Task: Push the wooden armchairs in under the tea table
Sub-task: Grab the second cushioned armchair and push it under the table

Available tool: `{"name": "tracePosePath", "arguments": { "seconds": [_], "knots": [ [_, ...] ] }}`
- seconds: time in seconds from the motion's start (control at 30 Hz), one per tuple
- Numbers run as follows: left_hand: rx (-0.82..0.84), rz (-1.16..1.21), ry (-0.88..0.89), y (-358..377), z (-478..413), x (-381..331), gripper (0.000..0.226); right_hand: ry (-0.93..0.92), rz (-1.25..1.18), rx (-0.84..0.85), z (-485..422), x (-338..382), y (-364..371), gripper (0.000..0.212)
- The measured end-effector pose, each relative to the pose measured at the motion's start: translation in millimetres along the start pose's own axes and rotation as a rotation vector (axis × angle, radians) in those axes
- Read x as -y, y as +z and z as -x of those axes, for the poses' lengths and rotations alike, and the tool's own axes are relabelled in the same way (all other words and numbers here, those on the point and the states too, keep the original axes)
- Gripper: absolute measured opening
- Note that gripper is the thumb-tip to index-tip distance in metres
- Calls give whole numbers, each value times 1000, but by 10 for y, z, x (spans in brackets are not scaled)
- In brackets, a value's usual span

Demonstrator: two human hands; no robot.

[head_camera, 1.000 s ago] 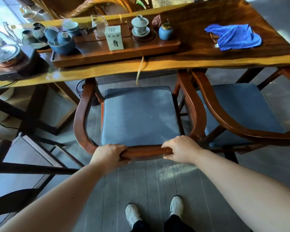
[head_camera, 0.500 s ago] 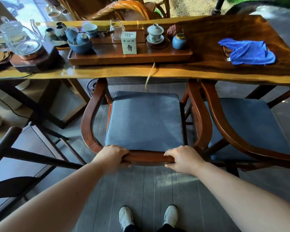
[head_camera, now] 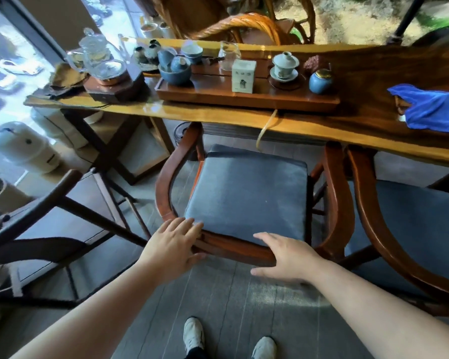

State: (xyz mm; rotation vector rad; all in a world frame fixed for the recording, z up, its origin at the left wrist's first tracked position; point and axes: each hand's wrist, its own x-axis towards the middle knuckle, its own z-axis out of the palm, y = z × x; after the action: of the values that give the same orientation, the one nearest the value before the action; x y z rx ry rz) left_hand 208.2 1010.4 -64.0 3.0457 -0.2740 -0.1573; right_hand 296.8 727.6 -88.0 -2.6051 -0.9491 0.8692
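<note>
A wooden armchair (head_camera: pixel 166 182) with a grey-blue seat cushion (head_camera: pixel 246 193) stands in front of me, its arm tips under the edge of the long wooden tea table (head_camera: pixel 218 115). My left hand (head_camera: pixel 173 246) hovers with fingers spread over the left end of the chair's curved back rail (head_camera: pixel 233 246). My right hand (head_camera: pixel 285 257) is spread open over the rail's right part. Neither hand grips the rail. A second armchair (head_camera: pixel 368 216) of the same kind stands close on the right, its front also under the table.
On the table sit a wooden tea tray (head_camera: pixel 244 95) with cups and a small box, a glass kettle (head_camera: pixel 99 58) at the left and a blue cloth (head_camera: pixel 433 110) at the right. A dark folding chair (head_camera: pixel 62 203) stands at my left. My shoes (head_camera: pixel 193 332) are on grey plank floor.
Both hands have let go of the chair's back rail and opened. The view has lifted and turned left, so more of the table's far side shows.
</note>
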Motion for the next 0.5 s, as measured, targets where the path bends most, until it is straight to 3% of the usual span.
{"name": "tracePosePath", "arguments": {
  "seconds": [0.1, 0.3, 0.5],
  "knots": [
    [-19, -64, 37, -115, 212, 29, 70, -81, 38, -34, -114, 202, -120, 92],
    [-106, -68, -187, -411, 788, 514, 66, -325, 208, -93, -652, 1198, -347, 78],
    [-184, 25, -400, -477, 1258, 984, 61, -442, 299, -113, -1062, 1911, -299, 75]
  ]
}}
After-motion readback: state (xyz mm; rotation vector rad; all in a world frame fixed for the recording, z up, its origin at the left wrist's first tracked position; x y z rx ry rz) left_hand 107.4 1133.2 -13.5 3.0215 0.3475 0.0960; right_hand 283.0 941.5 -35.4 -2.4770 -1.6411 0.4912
